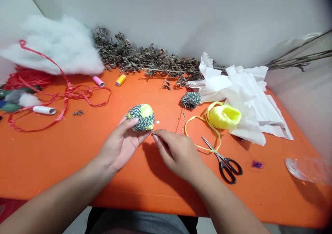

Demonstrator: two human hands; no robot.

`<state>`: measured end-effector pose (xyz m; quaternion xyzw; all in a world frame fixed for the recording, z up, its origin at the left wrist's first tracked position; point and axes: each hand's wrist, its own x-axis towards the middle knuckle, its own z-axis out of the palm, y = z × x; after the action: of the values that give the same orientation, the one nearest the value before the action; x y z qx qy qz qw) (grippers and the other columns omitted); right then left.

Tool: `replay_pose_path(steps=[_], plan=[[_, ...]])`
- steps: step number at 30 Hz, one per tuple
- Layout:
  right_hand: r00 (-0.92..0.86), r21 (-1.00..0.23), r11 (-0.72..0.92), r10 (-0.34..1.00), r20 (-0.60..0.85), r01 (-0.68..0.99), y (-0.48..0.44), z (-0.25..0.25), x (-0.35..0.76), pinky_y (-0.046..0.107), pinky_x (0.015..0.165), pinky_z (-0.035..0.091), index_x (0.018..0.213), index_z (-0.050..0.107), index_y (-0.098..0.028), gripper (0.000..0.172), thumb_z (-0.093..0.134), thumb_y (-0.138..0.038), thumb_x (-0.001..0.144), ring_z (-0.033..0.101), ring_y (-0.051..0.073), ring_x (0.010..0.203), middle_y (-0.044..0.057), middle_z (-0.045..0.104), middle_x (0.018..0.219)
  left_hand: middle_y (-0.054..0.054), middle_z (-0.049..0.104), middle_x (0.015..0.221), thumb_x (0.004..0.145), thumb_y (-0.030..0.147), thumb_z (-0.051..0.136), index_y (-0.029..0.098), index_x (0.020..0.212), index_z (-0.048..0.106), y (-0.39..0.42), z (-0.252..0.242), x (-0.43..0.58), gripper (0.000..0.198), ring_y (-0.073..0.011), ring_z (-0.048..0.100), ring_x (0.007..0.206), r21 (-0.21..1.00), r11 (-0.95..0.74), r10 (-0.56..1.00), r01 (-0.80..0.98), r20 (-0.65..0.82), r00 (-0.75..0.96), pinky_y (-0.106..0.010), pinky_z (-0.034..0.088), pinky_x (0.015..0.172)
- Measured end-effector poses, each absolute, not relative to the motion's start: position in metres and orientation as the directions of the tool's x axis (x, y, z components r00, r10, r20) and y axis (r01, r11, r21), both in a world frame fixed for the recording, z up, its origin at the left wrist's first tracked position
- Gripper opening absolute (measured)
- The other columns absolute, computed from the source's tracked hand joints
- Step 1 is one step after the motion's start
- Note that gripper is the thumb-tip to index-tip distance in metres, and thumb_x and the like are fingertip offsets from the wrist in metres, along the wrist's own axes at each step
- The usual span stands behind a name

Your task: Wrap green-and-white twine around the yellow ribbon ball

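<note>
Two bare hands working above an orange table (77, 168). The left hand (120, 144), fingers curled, cradles a ball wrapped in yellow material and green-and-white twine (141, 117), held near the table's centre. The right hand (178, 154) pinches a thin metal pin (153, 132) between its fingertips, the point at the ball's lower right edge. To the right lie a small twine ball (190, 100), a yellow ribbon bundle (223, 115), black-handled scissors (225, 165) and crumpled white tissue paper (246, 95). To the far left are red ribbon (28, 77) and white fibre wadding (54, 47); dried leafy sprigs (145, 57) line the far edge, beside pink (98, 81) and yellow thread spools (120, 80).
</note>
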<state>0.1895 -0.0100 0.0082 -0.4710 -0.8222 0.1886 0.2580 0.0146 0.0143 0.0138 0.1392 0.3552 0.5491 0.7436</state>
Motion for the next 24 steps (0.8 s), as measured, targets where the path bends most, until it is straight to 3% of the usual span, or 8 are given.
replay_pose_path(steps=[12,18,24], plan=[[-0.501,-0.404,0.58,0.815,0.292,0.708,-0.011,0.005,0.188,0.028,0.055,0.034,0.094,0.068,-0.014,0.023,0.047,-0.018,0.099,0.063,0.016,0.06,0.005,0.073,0.075,-0.011,0.073,0.109,0.085,0.019,0.066,0.014,0.107,0.07,0.022,0.012,0.013,0.023,-0.0223,0.072,0.095,0.562,0.425,0.86,-0.709,-0.494,0.123,-0.033,0.063,0.085],[-0.452,-0.42,0.595,0.799,0.396,0.685,-0.012,0.008,0.19,0.027,0.056,0.038,0.099,0.069,-0.013,0.023,0.047,-0.02,0.101,0.061,0.016,0.06,0.005,0.072,0.074,-0.01,0.073,0.111,0.085,0.019,0.067,0.014,0.109,0.068,0.026,0.012,0.012,0.025,-0.0202,0.071,0.096,0.562,0.432,0.847,-0.706,-0.522,0.102,-0.031,0.063,0.085],[-0.487,-0.479,0.596,0.803,0.344,0.644,-0.012,0.01,0.191,0.028,0.059,0.041,0.099,0.068,-0.013,0.021,0.048,-0.018,0.099,0.064,0.018,0.066,0.008,0.074,0.081,-0.005,0.073,0.104,0.081,0.016,0.073,0.018,0.107,0.063,0.016,0.007,0.019,0.029,-0.0149,0.071,0.086,0.663,0.434,0.874,-0.61,-0.473,0.108,-0.026,0.061,0.077]])
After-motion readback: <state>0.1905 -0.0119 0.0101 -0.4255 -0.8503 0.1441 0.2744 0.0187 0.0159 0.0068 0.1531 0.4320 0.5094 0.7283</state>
